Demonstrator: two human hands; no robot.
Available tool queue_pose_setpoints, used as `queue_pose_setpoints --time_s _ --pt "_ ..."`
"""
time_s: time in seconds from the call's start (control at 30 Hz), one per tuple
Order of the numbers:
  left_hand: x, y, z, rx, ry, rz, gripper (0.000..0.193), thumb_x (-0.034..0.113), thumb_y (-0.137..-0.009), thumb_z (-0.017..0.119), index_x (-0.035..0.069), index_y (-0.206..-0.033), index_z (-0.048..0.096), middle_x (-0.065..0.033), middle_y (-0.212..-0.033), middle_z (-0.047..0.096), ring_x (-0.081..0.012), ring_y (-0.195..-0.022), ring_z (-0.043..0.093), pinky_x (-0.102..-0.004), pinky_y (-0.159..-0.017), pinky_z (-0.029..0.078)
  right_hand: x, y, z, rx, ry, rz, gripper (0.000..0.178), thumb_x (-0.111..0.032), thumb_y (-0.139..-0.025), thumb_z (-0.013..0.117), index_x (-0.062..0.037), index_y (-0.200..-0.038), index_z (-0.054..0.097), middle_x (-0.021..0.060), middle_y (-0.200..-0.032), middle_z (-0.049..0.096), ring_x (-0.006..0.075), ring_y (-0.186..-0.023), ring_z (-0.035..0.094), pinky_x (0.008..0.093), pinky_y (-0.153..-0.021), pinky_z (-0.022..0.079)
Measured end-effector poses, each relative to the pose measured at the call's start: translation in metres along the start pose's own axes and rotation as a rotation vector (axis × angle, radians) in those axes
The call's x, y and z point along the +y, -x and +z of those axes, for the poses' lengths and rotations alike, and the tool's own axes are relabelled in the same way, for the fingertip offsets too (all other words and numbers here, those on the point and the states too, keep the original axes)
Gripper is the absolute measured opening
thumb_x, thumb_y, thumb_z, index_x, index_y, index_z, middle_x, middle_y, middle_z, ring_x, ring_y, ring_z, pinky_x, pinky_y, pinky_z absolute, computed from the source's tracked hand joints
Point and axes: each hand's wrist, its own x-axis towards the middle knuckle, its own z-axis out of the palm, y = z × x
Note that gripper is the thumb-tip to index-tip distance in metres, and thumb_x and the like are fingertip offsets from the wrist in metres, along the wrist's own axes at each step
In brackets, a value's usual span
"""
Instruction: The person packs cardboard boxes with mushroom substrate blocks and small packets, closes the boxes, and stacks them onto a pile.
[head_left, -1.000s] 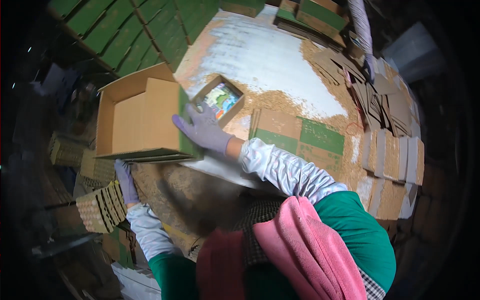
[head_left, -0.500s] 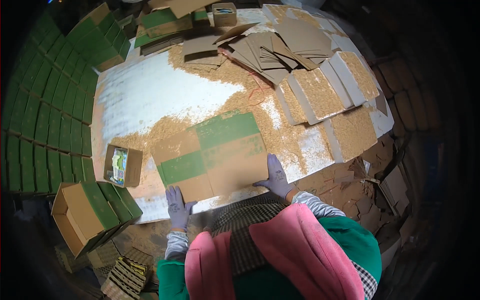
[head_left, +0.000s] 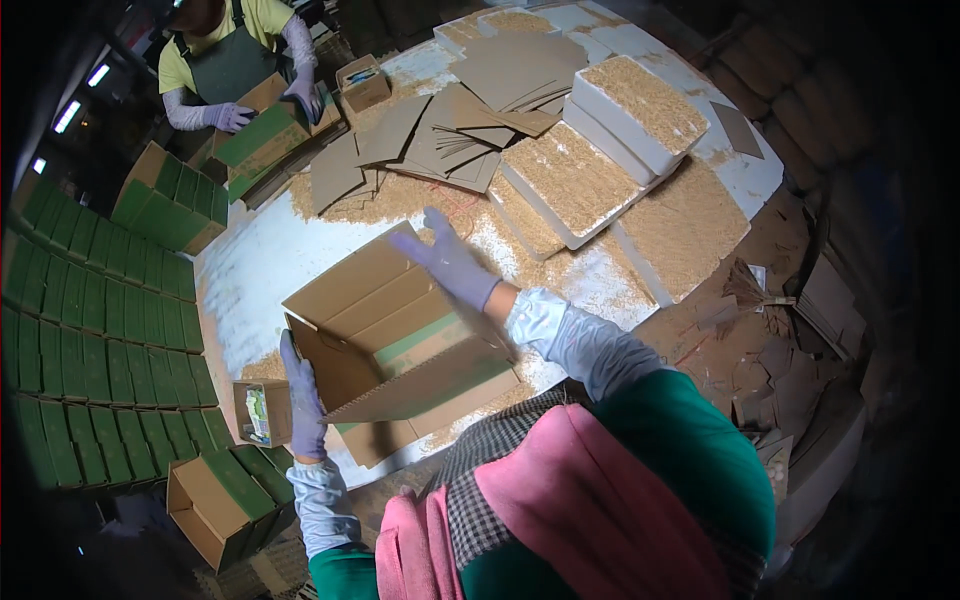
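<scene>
A brown and green cardboard carton (head_left: pixel 420 390) stands opened out on the table in front of me, its hollow inside facing left and up. My left hand (head_left: pixel 303 395), in a pale purple glove, lies along the carton's left edge with its fingers stretched out. My right hand (head_left: pixel 450 262), gloved the same, is at the far right edge of the carton, fingers spread and nothing gripped. Brown flaps stick out below the carton near the table's front edge. A small open box (head_left: pixel 264 412) holding printed packets sits just left of my left hand.
Wood shavings lie over the white table (head_left: pixel 240 260). White blocks topped with shavings (head_left: pixel 575 180) are stacked at right, beside flat cardboard sheets (head_left: pixel 440 130). Green cartons (head_left: pixel 110 370) line the left. Across the table a co-worker (head_left: pixel 225 60) handles a green carton (head_left: pixel 262 138).
The carton has gone from lying flat to opened out. My left hand moved up along its left side; my right hand crossed to its far edge. The view shifted, bringing a co-worker into sight.
</scene>
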Motion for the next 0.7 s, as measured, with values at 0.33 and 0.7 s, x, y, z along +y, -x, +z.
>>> queue_pose_setpoints --time_s 0.33,0.7 --pt "0.052 -0.034 0.006 0.127 -0.570 0.121 0.092 0.045 -0.071 0.075 -0.002 -0.139 0.033 -0.0234 -0.141 0.035 -0.0383 -0.133 0.030 -0.0579 -0.110 0.016 0.050 0.020 0.007 0.149 1.666 -0.085 0.095 -0.044 -0.078 0.069 0.0055 -0.143 0.021 0.0287 -0.135 0.039 0.0388 -0.129 0.037 0.0410 -0.110 0.027" --pt "0.003 -0.034 0.052 -0.064 0.079 0.262 0.034 0.037 -0.087 0.056 0.011 -0.108 0.062 -0.0224 -0.125 0.049 -0.0438 -0.123 0.036 -0.0511 -0.109 0.019 0.052 0.070 -0.007 -0.107 1.526 -0.682 0.059 -0.032 -0.090 0.059 0.0015 -0.136 0.041 0.0226 -0.138 0.042 0.0389 -0.131 0.038 0.0470 -0.111 0.027"
